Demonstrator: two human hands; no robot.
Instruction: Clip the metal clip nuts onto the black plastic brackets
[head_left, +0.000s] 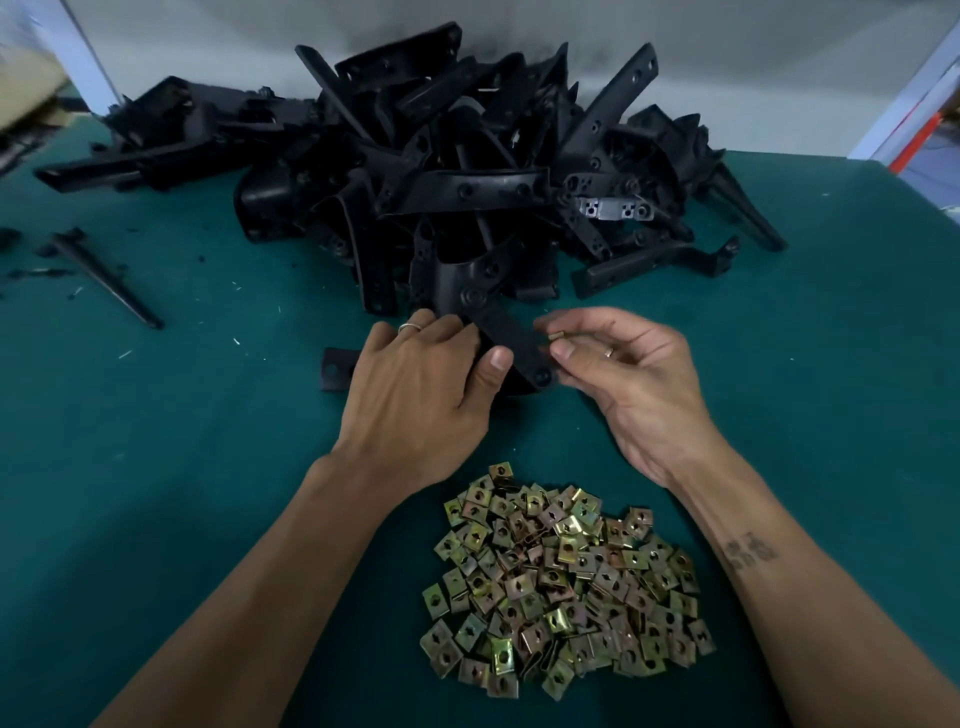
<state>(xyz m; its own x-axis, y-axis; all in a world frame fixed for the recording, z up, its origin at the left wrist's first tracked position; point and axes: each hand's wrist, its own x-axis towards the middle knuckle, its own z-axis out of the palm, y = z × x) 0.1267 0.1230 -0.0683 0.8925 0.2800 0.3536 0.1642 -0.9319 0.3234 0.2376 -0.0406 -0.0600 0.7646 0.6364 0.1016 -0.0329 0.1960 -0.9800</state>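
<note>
Held black plastic bracket (511, 345) at the near foot of the big bracket heap (441, 171), lifted slightly over the green table mat (182, 467), far end still among the heap's nearest pieces. Free near end with a round hole, pointing toward the right hand. Open mat just below that end, between the two wrists, down to the pile of clip nuts (563, 587); more bare mat to the right of the bracket, out to the table's far right edge. Closed in behind by the heap.

Left hand (421, 384) on the bracket's left side, palm down, thumb pressed on the top face, fingers curled over the far edge, gripping it. Ring (410, 327) on one finger. Forearm running back toward the lower left corner.

Right hand (631, 374) just right of the bracket, palm turned inward, thumb and forefinger pinched on a single metal clip nut (557, 336), remaining fingers loosely curled. Clip nut right beside the bracket's right edge, near the free end; touching or a hair apart, cannot tell. Tattoo (750, 553) on the right forearm.

Left of the bracket, a small flat black piece (335, 369) with a hole, partly under the left hand. Further left, a long tapered black part (106, 278) and scattered plastic shavings. Behind the heap, a pale wall.
</note>
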